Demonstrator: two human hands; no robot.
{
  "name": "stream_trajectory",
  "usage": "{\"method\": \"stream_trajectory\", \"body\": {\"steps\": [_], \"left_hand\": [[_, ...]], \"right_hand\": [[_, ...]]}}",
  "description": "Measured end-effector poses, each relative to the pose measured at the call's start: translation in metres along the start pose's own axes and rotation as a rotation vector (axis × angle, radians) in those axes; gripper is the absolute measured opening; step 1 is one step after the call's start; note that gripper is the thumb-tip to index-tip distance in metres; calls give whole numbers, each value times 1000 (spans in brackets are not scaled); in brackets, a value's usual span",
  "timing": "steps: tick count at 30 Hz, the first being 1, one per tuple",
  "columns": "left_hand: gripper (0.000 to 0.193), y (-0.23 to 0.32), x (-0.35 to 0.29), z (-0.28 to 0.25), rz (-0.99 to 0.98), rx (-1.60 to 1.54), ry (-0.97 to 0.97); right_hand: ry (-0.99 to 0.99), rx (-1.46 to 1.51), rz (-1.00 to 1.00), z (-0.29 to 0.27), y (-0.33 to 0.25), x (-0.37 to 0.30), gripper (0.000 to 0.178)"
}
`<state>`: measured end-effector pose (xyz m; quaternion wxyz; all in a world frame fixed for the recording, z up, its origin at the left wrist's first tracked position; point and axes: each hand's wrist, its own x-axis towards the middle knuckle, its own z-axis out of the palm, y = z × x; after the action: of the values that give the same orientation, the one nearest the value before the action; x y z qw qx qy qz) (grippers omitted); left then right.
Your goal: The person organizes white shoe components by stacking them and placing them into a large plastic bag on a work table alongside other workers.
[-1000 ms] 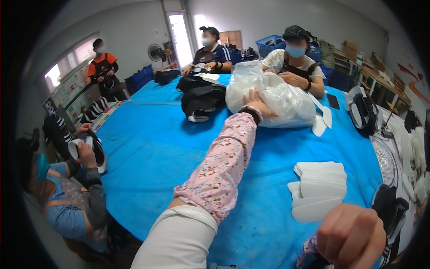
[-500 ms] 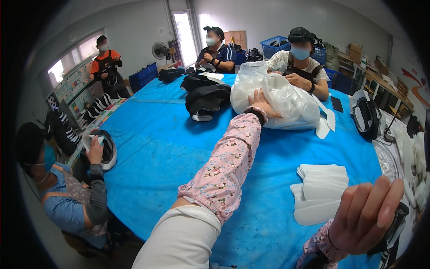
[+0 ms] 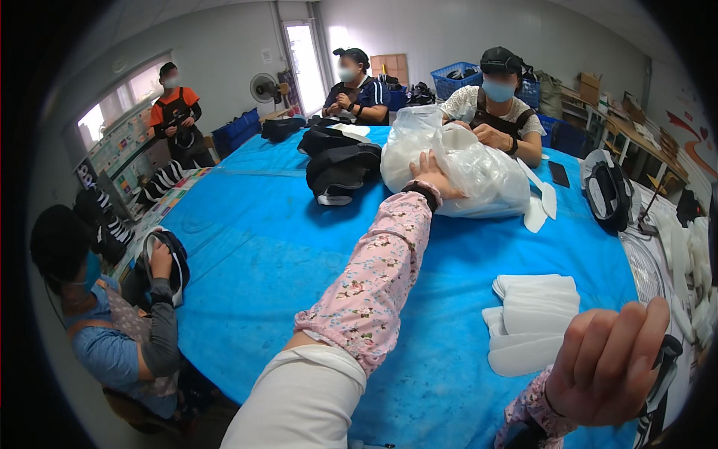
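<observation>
My left arm, in a flowered pink sleeve cover, stretches far over the blue-covered table. My left hand lies on a crumpled clear plastic bag, its fingers spread against the side. Pale contents show through the plastic; I cannot make them out. A few white insoles stick out at the bag's right. My right hand is raised at the lower right with fingers curled in, and nothing shows in it. Just beyond it lies a fanned stack of white insoles.
Black shoes lie left of the bag. A phone and another shoe are at the far right. Across the table sits a co-worker; another handles a shoe at the left. Blue crates stand behind.
Both my hands stay nearly where they were, with the whole view shifted slightly. At the left, the co-worker's hand and shoe have turned a little.
</observation>
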<state>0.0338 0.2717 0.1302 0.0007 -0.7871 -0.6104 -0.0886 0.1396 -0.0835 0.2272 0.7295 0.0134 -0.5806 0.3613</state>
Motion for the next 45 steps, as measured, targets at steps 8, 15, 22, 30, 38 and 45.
{"method": "stream_trajectory", "body": {"steps": [8, 15, 22, 30, 38, 45], "left_hand": [[110, -5, -1, -1, -5, 34, -26], [110, -4, -2, -2, 1, 16, -19], [109, -4, 0, -3, -2, 30, -51], [112, -2, 0, -1, -17, 38, -53], [111, -5, 2, -3, -21, 71, -65], [110, -3, -1, -3, -7, 52, -59]], "right_hand": [[-23, 71, -17, 0, 7, 4, 20], [43, 36, -47, 3, 8, 4, 17], [-1, 72, -23, 1, 4, 6, 13], [1, 19, -16, -2, 2, 4, 10], [-28, 29, -4, -3, 0, 7, 11], [-12, 32, -21, -4, 3, 6, 14]]}}
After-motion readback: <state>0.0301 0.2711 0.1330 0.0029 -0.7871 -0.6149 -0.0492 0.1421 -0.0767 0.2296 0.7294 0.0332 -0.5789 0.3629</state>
